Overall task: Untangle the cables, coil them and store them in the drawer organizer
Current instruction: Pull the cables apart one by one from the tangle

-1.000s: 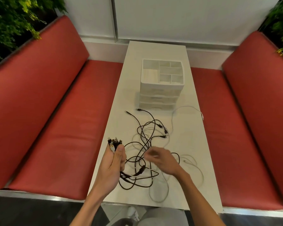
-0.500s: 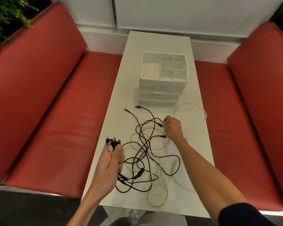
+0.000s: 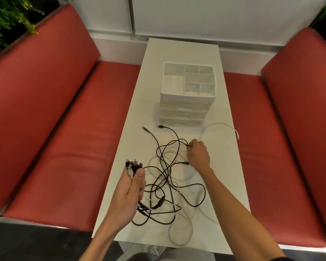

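Observation:
A tangle of black cables (image 3: 166, 178) and white cables (image 3: 179, 236) lies on the near half of the narrow white table (image 3: 137, 113). My left hand (image 3: 130, 189) is shut on a bunch of cable plug ends (image 3: 133, 164) that stick up above my fist. My right hand (image 3: 199, 154) reaches into the far side of the tangle, its fingers pinched on a black cable end. The white drawer organizer (image 3: 187, 95) stands farther back, with open compartments on top and its drawers shut. One white cable (image 3: 220, 126) loops out to the right of it.
Red padded benches (image 3: 64, 129) run along both sides of the table, the right bench (image 3: 290, 138) close to the table edge. A white wall closes the far end. Green plants (image 3: 6, 19) hang above the left backrest.
My right hand moved from the near middle of the tangle to its far side and closed on a black cable end. My left hand kept its hold on the plug ends.

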A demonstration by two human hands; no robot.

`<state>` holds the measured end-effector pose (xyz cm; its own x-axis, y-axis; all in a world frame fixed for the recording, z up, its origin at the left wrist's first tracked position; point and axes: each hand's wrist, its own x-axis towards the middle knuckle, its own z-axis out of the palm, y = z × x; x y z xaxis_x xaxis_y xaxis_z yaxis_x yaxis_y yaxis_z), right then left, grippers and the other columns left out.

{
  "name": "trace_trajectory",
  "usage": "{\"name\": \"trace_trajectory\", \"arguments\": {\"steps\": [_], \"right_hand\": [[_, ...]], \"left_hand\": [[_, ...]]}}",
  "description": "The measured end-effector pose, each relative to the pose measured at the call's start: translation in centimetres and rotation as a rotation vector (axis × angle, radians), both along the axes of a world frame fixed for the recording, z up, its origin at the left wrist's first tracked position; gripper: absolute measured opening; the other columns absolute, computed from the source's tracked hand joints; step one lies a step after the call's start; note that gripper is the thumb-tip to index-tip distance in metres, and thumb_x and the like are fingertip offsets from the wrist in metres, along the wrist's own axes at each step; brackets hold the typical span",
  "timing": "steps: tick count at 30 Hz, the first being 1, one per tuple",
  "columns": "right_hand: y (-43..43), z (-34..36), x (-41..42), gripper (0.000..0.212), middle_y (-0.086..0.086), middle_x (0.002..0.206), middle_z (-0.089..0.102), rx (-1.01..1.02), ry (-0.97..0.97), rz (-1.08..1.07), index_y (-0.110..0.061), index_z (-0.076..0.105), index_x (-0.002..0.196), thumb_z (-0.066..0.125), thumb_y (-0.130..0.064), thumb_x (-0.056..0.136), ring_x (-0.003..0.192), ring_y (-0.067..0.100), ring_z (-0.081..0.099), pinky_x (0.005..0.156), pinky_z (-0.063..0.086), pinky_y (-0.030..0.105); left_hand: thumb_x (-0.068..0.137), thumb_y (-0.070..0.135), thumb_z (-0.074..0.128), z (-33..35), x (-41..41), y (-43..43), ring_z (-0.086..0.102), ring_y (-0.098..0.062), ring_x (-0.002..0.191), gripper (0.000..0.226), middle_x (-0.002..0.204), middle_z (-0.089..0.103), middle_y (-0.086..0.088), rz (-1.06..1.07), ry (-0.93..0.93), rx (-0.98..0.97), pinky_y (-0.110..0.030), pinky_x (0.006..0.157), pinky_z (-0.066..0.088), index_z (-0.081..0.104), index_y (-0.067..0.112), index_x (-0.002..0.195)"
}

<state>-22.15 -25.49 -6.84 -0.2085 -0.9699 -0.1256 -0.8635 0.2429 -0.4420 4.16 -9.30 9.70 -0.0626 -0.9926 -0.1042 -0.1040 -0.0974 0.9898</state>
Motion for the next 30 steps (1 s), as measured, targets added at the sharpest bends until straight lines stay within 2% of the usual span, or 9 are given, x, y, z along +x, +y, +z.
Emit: {"name": "trace_trajectory", "arguments": {"steps": [3, 5, 6, 9, 12, 16, 19, 24, 30], "right_hand": [[1.0, 5.3, -0.4, 0.012, -0.001, 0.106, 0.071, -0.215, -0.311, -0.122, -0.018, 0.069, 0.102, 0.068, -0.030, 0.104, 0.090, 0.015, 0.071, 0.082, 0.055, 0.036], [2.1, 9.4, -0.2, 0.012, -0.007, 0.101, 0.075, -0.317, -0.507, -0.162, -0.020, 0.069, 0.097, 0.073, -0.031, 0.102, 0.091, 0.004, 0.071, 0.082, 0.057, 0.031], [2.7, 11.5, 0.0, 0.013, -0.007, 0.101, 0.077, -0.363, -0.633, -0.172, -0.020, 0.067, 0.096, 0.075, -0.029, 0.101, 0.096, 0.006, 0.073, 0.086, 0.058, 0.031], [4.7, 17.5, 1.2, 0.016, 0.010, 0.111, 0.080, -0.484, -1.053, -0.114, -0.009, 0.057, 0.101, 0.070, -0.017, 0.106, 0.111, 0.027, 0.076, 0.098, 0.061, 0.043], [6.8, 22.0, 2.6, 0.012, 0.024, 0.108, 0.078, -0.532, -1.277, -0.055, -0.006, 0.055, 0.106, 0.067, -0.011, 0.107, 0.106, 0.044, 0.076, 0.098, 0.062, 0.050], [9.6, 24.3, 4.9, 0.009, 0.014, 0.100, 0.077, -0.515, -1.297, -0.035, -0.002, 0.070, 0.109, 0.070, -0.007, 0.102, 0.092, 0.038, 0.076, 0.091, 0.064, 0.051], [12.0, 24.1, 6.6, 0.016, 0.009, 0.096, 0.078, -0.462, -1.255, 0.001, -0.006, 0.077, 0.114, 0.073, -0.006, 0.099, 0.090, 0.030, 0.077, 0.086, 0.064, 0.042], [15.1, 23.2, 8.5, 0.023, 0.011, 0.104, 0.080, -0.388, -1.214, 0.076, -0.014, 0.082, 0.115, 0.075, -0.002, 0.097, 0.095, 0.031, 0.078, 0.091, 0.063, 0.042], [17.1, 23.0, 10.0, 0.024, 0.002, 0.111, 0.080, -0.329, -1.166, 0.134, -0.015, 0.082, 0.116, 0.078, -0.001, 0.096, 0.103, 0.024, 0.076, 0.092, 0.060, 0.033]], "left_hand": [[0.113, 0.041, 0.040, 0.2, 0.3, 0.3, 0.030, -0.008, 0.058, 0.046, 0.065, 0.033, 0.009, 0.017, 0.011, -0.006, -0.018, 0.052, 0.032, 0.036, 0.011, 0.078], [0.109, 0.046, 0.042, 0.3, 0.4, 0.5, 0.029, -0.008, 0.057, 0.047, 0.064, 0.033, 0.009, 0.033, 0.040, 0.004, -0.018, 0.051, 0.031, 0.035, 0.011, 0.078], [0.107, 0.047, 0.043, 0.3, 0.5, 0.6, 0.029, -0.008, 0.057, 0.047, 0.064, 0.033, 0.010, 0.038, 0.052, 0.007, -0.018, 0.051, 0.030, 0.035, 0.011, 0.078], [0.106, 0.047, 0.044, 0.4, 0.4, 0.9, 0.028, -0.008, 0.057, 0.045, 0.064, 0.032, 0.011, 0.035, 0.070, 0.002, -0.018, 0.051, 0.030, 0.035, 0.014, 0.077], [0.113, 0.041, 0.040, 0.7, 0.2, 1.1, 0.028, -0.007, 0.057, 0.045, 0.064, 0.032, 0.011, 0.023, 0.051, -0.008, -0.018, 0.051, 0.029, 0.035, 0.016, 0.077], [0.114, 0.040, 0.039, 1.1, 0.0, 1.1, 0.026, -0.008, 0.057, 0.045, 0.066, 0.030, 0.010, 0.019, 0.049, -0.021, -0.017, 0.051, 0.028, 0.034, 0.017, 0.076], [0.109, 0.047, 0.042, 1.4, -0.3, 1.1, 0.026, -0.007, 0.057, 0.044, 0.067, 0.029, 0.012, 0.034, 0.077, -0.030, -0.015, 0.052, 0.028, 0.034, 0.018, 0.076], [0.111, 0.042, 0.042, 2.0, -0.7, 1.1, 0.032, -0.006, 0.057, 0.038, 0.069, 0.035, 0.011, 0.019, 0.099, -0.050, -0.014, 0.053, 0.034, 0.040, 0.016, 0.084], [0.106, 0.038, 0.051, 2.4, -1.1, 1.4, 0.040, -0.005, 0.069, 0.017, 0.079, 0.045, 0.012, 0.010, 0.221, -0.017, -0.019, 0.063, 0.039, 0.051, 0.022, 0.101]]}}
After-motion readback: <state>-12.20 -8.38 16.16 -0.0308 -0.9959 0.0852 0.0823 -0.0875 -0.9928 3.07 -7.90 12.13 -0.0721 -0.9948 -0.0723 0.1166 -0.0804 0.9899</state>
